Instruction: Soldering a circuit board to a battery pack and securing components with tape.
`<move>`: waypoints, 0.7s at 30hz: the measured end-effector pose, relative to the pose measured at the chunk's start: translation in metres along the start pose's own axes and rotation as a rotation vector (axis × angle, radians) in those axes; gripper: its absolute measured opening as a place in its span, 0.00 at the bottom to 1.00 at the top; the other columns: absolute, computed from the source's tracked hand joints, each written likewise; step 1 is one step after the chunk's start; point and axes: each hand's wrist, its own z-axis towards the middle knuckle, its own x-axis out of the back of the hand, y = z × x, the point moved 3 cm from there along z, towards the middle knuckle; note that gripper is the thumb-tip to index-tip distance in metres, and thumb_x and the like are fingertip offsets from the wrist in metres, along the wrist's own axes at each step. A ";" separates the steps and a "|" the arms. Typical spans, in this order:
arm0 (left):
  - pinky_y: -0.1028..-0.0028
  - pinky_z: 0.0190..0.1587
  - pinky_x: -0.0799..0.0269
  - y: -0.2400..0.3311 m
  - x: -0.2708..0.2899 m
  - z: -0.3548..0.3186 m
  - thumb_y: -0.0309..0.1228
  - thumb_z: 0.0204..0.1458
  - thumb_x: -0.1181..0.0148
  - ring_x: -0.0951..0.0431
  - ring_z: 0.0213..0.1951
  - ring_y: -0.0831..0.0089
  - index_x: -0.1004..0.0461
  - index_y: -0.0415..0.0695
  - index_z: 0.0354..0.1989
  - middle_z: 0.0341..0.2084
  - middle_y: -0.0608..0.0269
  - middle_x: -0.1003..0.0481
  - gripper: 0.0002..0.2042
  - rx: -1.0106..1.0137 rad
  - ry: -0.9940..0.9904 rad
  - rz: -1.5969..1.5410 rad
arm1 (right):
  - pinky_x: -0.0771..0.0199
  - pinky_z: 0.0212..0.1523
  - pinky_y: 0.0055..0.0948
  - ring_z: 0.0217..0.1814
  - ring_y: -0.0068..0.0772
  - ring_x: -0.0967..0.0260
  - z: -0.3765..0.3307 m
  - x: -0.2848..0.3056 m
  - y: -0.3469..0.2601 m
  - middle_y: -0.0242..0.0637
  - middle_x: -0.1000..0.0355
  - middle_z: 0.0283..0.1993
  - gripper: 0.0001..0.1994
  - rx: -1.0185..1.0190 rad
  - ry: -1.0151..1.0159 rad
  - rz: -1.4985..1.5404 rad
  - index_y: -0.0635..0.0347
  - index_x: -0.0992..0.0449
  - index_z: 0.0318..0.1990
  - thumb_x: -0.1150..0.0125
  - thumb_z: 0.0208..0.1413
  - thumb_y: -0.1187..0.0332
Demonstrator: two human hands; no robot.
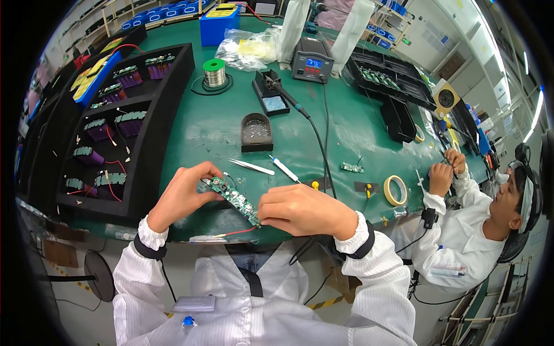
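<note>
A: What does the left hand point(187, 193) have?

B: You are grasping one end of a long green circuit board point(238, 200) with it, thumb against fingers.

A: And the right hand point(309, 210)?

B: You pinch the other end with its fingertips, which partly hide that end from view.

A: Where is the board, then?

B: Between your two hands, over the near edge of the green desk point(193, 138), slanting toward you at its right end. I cannot tell whether it touches the desk. A red wire point(239, 232) runs leftward from near your right fingertips.

A: What lies just beyond?

B: You have tweezers point(251, 166) and a white pen-shaped tool point(284, 169) side by side, with a small black scoop-like tray point(257, 145) behind them. Farther back, a soldering iron point(290, 99) sits in its stand point(259, 92), near a spool of solder wire point(214, 75).

A: And to the sides?

B: On your left stands a black box point(151, 124) holding purple battery packs point(130, 125); on your right are a smaller circuit board point(352, 168), a roll of tape point(386, 189) and a seated co-worker point(461, 248).
</note>
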 end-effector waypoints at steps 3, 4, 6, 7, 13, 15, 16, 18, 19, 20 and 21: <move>0.65 0.48 0.24 0.002 0.000 0.001 0.22 0.41 0.25 0.17 0.42 0.54 0.24 0.36 0.42 0.35 0.52 0.18 0.18 0.000 0.008 0.004 | 0.26 0.41 0.42 0.39 0.47 0.27 -0.003 -0.001 -0.003 0.40 0.27 0.35 0.05 -0.113 0.022 0.034 0.64 0.25 0.37 0.36 0.55 0.74; 0.64 0.48 0.24 0.002 -0.001 0.001 0.22 0.42 0.25 0.17 0.41 0.54 0.24 0.36 0.42 0.35 0.52 0.18 0.18 -0.005 0.009 0.002 | 0.26 0.41 0.42 0.39 0.47 0.27 -0.005 0.000 -0.005 0.40 0.27 0.35 0.05 -0.114 0.018 0.034 0.64 0.25 0.37 0.36 0.55 0.74; 0.64 0.48 0.24 0.002 -0.001 0.001 0.22 0.42 0.26 0.17 0.41 0.54 0.24 0.36 0.43 0.35 0.52 0.18 0.18 -0.010 0.005 0.001 | 0.25 0.37 0.39 0.38 0.45 0.25 -0.008 0.002 -0.009 0.38 0.25 0.37 0.07 -0.163 0.049 0.016 0.62 0.24 0.39 0.33 0.54 0.75; 0.64 0.48 0.24 0.002 -0.001 0.001 0.22 0.42 0.26 0.17 0.41 0.53 0.24 0.37 0.43 0.36 0.52 0.18 0.18 -0.009 0.006 0.001 | 0.25 0.37 0.39 0.38 0.45 0.25 -0.008 0.001 -0.011 0.38 0.25 0.37 0.07 -0.166 0.049 0.016 0.62 0.24 0.39 0.33 0.54 0.75; 0.63 0.49 0.24 0.003 -0.002 0.001 0.21 0.42 0.26 0.17 0.42 0.52 0.24 0.37 0.43 0.36 0.51 0.18 0.18 -0.001 0.000 -0.001 | 0.27 0.34 0.37 0.35 0.43 0.25 -0.010 -0.003 -0.008 0.35 0.26 0.35 0.06 -0.190 0.117 -0.072 0.60 0.24 0.38 0.32 0.56 0.72; 0.63 0.49 0.24 0.002 -0.002 0.002 0.21 0.42 0.26 0.17 0.43 0.51 0.24 0.37 0.43 0.36 0.51 0.18 0.18 0.000 0.003 -0.006 | 0.26 0.34 0.37 0.35 0.41 0.25 -0.009 -0.003 -0.009 0.35 0.27 0.35 0.06 -0.166 0.095 -0.127 0.59 0.24 0.37 0.32 0.56 0.72; 0.63 0.49 0.24 0.002 -0.002 0.002 0.21 0.42 0.26 0.17 0.43 0.51 0.24 0.37 0.43 0.36 0.51 0.18 0.18 -0.005 0.004 -0.008 | 0.26 0.34 0.37 0.35 0.41 0.25 -0.009 -0.004 -0.009 0.35 0.27 0.35 0.06 -0.166 0.094 -0.128 0.59 0.24 0.37 0.32 0.56 0.72; 0.63 0.49 0.24 0.002 -0.002 0.001 0.21 0.42 0.26 0.17 0.43 0.51 0.24 0.37 0.43 0.36 0.51 0.18 0.18 -0.010 0.004 -0.011 | 0.26 0.34 0.37 0.36 0.40 0.25 -0.008 -0.005 -0.011 0.34 0.27 0.35 0.06 -0.151 0.098 -0.150 0.58 0.24 0.38 0.32 0.55 0.73; 0.63 0.49 0.24 0.002 -0.002 0.001 0.21 0.42 0.26 0.17 0.43 0.51 0.24 0.37 0.43 0.36 0.51 0.18 0.18 -0.012 0.007 -0.013 | 0.26 0.34 0.37 0.36 0.40 0.25 -0.008 -0.005 -0.012 0.34 0.27 0.35 0.06 -0.151 0.097 -0.150 0.58 0.24 0.38 0.32 0.55 0.73; 0.63 0.49 0.24 0.002 -0.002 0.000 0.21 0.42 0.26 0.17 0.43 0.51 0.24 0.36 0.43 0.36 0.51 0.18 0.18 -0.015 0.010 -0.016 | 0.26 0.34 0.37 0.36 0.40 0.25 -0.007 -0.005 -0.013 0.34 0.27 0.35 0.07 -0.150 0.094 -0.145 0.58 0.24 0.38 0.32 0.55 0.72; 0.63 0.49 0.24 0.002 -0.002 0.000 0.21 0.42 0.26 0.17 0.43 0.51 0.24 0.36 0.43 0.36 0.51 0.18 0.18 -0.016 0.011 -0.016 | 0.26 0.34 0.37 0.37 0.40 0.25 -0.007 -0.004 -0.014 0.33 0.27 0.36 0.07 -0.149 0.092 -0.140 0.57 0.24 0.39 0.32 0.54 0.72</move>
